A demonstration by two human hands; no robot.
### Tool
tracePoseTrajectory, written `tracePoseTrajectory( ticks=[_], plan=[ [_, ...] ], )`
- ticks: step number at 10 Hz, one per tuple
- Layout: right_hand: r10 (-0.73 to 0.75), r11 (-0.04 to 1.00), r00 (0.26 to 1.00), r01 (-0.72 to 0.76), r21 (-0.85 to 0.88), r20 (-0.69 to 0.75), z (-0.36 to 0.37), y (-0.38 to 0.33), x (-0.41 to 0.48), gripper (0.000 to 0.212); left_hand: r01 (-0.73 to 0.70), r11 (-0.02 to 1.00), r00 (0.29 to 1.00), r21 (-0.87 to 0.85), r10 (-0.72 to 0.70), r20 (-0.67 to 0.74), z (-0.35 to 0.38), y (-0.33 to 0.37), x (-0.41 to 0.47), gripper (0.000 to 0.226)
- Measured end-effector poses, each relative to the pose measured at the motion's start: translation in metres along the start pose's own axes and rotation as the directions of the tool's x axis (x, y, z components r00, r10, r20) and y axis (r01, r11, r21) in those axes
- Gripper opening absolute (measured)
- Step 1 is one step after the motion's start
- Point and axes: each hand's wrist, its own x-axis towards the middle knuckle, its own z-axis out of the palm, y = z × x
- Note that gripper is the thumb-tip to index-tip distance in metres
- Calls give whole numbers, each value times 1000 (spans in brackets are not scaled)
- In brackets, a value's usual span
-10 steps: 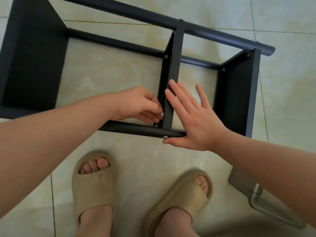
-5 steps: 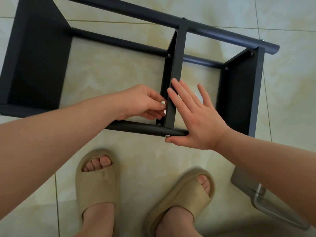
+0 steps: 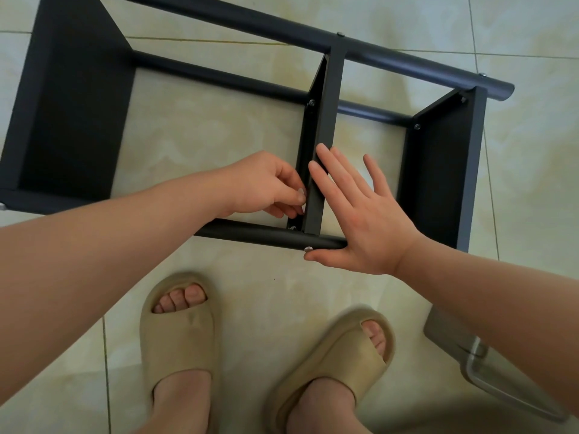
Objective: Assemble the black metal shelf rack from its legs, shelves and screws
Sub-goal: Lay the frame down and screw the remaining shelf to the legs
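Black metal shelf rack [image 3: 78, 120] lies sideways on the tiled floor [image 3: 257, 308]. Right hand [image 3: 360, 220], fingers straight and apart, presses its middle shelf [image 3: 326, 120], thumb by the near leg's [image 3: 250, 233] screw [image 3: 308, 249]. Left hand's [image 3: 266, 186] curled fingers meet beside that shelf; whether they hold anything is unclear.

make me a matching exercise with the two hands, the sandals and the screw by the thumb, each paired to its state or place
Things:
1 left hand
2 right hand
3 sandals
4 screw

States and places:
a beige, on the floor
b flat, fingers straight, against the middle shelf
c silver, in the near leg
d fingers curled, left of the middle shelf

Pairs: 1-d, 2-b, 3-a, 4-c
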Motion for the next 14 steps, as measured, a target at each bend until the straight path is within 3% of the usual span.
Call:
tracePoseTrajectory(
  ticks=[2, 3, 14],
  plan=[
    [0, 1000, 1000, 0, 9, -4, 0, 1, 0, 111, 78, 980, 997, -184, -76, 21, -1, 1, -3, 7],
    [1, 1000, 1000, -1, 8, -5, 0, 0, 0, 111, 108, 977, 994, -182, -102, 41, -1, 4, -2, 7],
    [9, 1000, 1000, -9, 27, 1, -2, -1, -1, 112, 143, 989, 986, 37, -146, 79, -8, -4, -13, 18]
  ],
)
